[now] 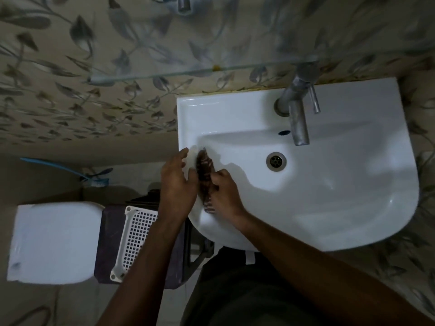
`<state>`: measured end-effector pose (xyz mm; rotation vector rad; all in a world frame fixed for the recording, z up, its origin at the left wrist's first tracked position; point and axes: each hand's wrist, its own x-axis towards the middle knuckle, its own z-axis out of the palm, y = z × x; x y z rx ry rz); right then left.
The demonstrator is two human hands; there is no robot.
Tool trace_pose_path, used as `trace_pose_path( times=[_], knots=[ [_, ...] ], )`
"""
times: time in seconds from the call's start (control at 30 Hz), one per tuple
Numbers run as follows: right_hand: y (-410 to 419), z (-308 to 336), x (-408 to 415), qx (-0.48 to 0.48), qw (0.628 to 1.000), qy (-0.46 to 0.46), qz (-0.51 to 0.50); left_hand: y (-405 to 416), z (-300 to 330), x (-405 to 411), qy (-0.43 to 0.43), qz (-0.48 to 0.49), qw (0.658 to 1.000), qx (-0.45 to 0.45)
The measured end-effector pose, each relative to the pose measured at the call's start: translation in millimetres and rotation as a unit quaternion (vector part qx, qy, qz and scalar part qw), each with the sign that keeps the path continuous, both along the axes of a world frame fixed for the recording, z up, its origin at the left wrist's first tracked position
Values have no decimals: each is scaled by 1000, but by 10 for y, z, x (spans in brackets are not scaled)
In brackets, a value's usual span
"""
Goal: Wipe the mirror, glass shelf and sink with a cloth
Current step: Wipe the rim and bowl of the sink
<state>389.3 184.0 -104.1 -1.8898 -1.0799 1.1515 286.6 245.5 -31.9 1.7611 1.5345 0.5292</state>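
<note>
We look straight down on a white sink (329, 208) fixed to a wall tiled with a leaf pattern. Both of our bare arms reach up from the bottom of the view to the sink's left edge, at about nine o'clock from the drain (276, 161).

Our right hand (226, 196) grips a dark, striped cloth (205, 177), fingers curled round it, and holds it against the sink's left rim where the bowl begins. The cloth stands bunched in a narrow strip running from twelve to six o'clock between our two hands.

Our left hand (176, 182) lies just beside the cloth at its nine o'clock, over the sink's outer edge. Its fingers are fairly straight and spread, pointing toward twelve o'clock; we cannot tell whether they touch the cloth.

A metal tap (297, 118) rises at twelve o'clock from the drain, its spout reaching over the bowl. Above the sink, toward eleven o'clock, the glass shelf (188, 72) juts from the wall, seen edge-on.

Well to the left, at eight o'clock from the sink, sits a white toilet tank lid (54, 243). Between it and our left arm rests a white perforated basket (134, 241). A blue brush (94, 180) lies at ten o'clock from the basket.
</note>
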Motion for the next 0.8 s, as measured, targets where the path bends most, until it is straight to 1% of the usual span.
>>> trace_pose_path(
  times=[0.03,0.1,0.27,0.3,0.37,0.47,0.53,0.63,0.7,0.8],
  knots=[
    [-13,50,-75,32,999,10,0,1,14,-21,-8,9,1000,10],
    [88,89,-78,61,998,-4,-7,-5,18,-52,-15,23,999,15],
    [614,87,94,94,994,-49,-16,-30,-30,-104,-8,17,1000,-13],
    [594,54,79,97,994,-52,-23,-37,-33,-104,-9,16,1000,-13],
    [374,-20,21,72,995,-60,-27,-45,-43,-104,-12,19,1000,-9],
    [-103,-124,-40,26,994,-99,26,-43,-71,-101,-11,16,1000,-12],
    [-218,-124,-53,12,993,-101,56,-35,-88,-104,-6,4,1000,-13],
    [-50,-54,-40,44,993,-92,50,-19,-101,-128,-3,-1,1000,-7],
    [163,56,-27,65,994,-87,29,-8,-97,-148,-7,8,1000,-3],
    [398,150,9,62,996,-66,-13,-5,-70,-189,-22,23,999,-5]
  ],
)
